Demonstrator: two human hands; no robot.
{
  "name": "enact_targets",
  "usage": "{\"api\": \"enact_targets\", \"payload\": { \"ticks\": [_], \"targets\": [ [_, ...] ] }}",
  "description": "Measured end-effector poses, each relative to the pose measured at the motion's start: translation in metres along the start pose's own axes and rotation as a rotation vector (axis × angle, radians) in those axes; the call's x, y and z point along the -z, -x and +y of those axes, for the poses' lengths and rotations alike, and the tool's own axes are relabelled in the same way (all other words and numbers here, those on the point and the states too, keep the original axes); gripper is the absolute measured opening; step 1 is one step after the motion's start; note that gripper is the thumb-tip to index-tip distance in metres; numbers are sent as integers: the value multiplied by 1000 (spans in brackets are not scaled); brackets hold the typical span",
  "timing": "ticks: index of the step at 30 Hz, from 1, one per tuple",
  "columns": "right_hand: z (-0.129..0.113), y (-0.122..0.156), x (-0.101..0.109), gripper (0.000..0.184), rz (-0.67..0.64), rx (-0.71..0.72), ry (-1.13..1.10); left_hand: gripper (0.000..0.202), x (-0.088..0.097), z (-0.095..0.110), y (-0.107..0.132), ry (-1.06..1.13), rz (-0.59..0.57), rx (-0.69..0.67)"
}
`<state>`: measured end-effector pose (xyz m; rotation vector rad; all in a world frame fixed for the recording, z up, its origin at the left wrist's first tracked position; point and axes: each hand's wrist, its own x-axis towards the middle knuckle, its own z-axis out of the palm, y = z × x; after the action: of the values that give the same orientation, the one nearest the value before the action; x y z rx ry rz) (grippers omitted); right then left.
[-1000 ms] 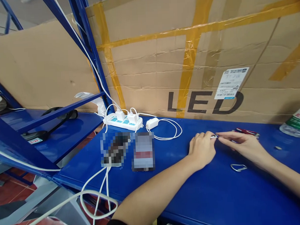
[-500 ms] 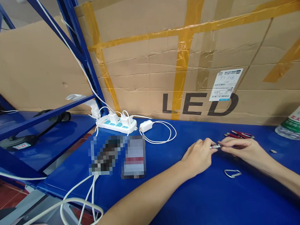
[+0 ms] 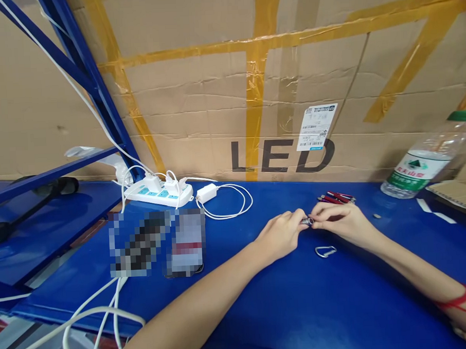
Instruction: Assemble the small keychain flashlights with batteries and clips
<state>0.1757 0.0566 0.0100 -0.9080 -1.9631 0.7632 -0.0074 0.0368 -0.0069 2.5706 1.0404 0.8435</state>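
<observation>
My left hand is closed around a small silver metal cylinder, whose round end sticks out past the fingertips. Thumb and fingers of my right hand are pinched together right at that end. Whatever lies between the right fingertips is hidden or too small to make out. Just below the hands a silver carabiner lies flat on the blue tabletop. Several slim red pen-like items lie in a bunch behind my right hand, partly covered by it.
A tilted plastic water bottle is at the back right, near white strips and a tiny pale piece. To the left are a power strip, a charger, a blurred phone and loose cables. A large cardboard box stands behind.
The camera has turned to the right, so the tabletop things sit further left and more of the bottle shows. Both hands stay together at the silver cylinder, whose round end now faces me more.
</observation>
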Motion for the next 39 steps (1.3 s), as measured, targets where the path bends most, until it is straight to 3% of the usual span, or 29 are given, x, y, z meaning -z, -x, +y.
{"api": "enact_targets", "payload": {
  "ticks": [10,18,28,39],
  "targets": [
    [-6,-1,-6,40,36,-101,7,11,1,3,0,-159,51,-25],
    [1,-2,-1,38,-4,-130,88,12,-1,3,0,-236,85,-26],
    [2,-4,-5,42,39,-261,6,12,1,8,-1,-251,57,46],
    [4,-3,-8,38,76,-155,63,13,3,10,-2,-143,38,188]
  ]
}}
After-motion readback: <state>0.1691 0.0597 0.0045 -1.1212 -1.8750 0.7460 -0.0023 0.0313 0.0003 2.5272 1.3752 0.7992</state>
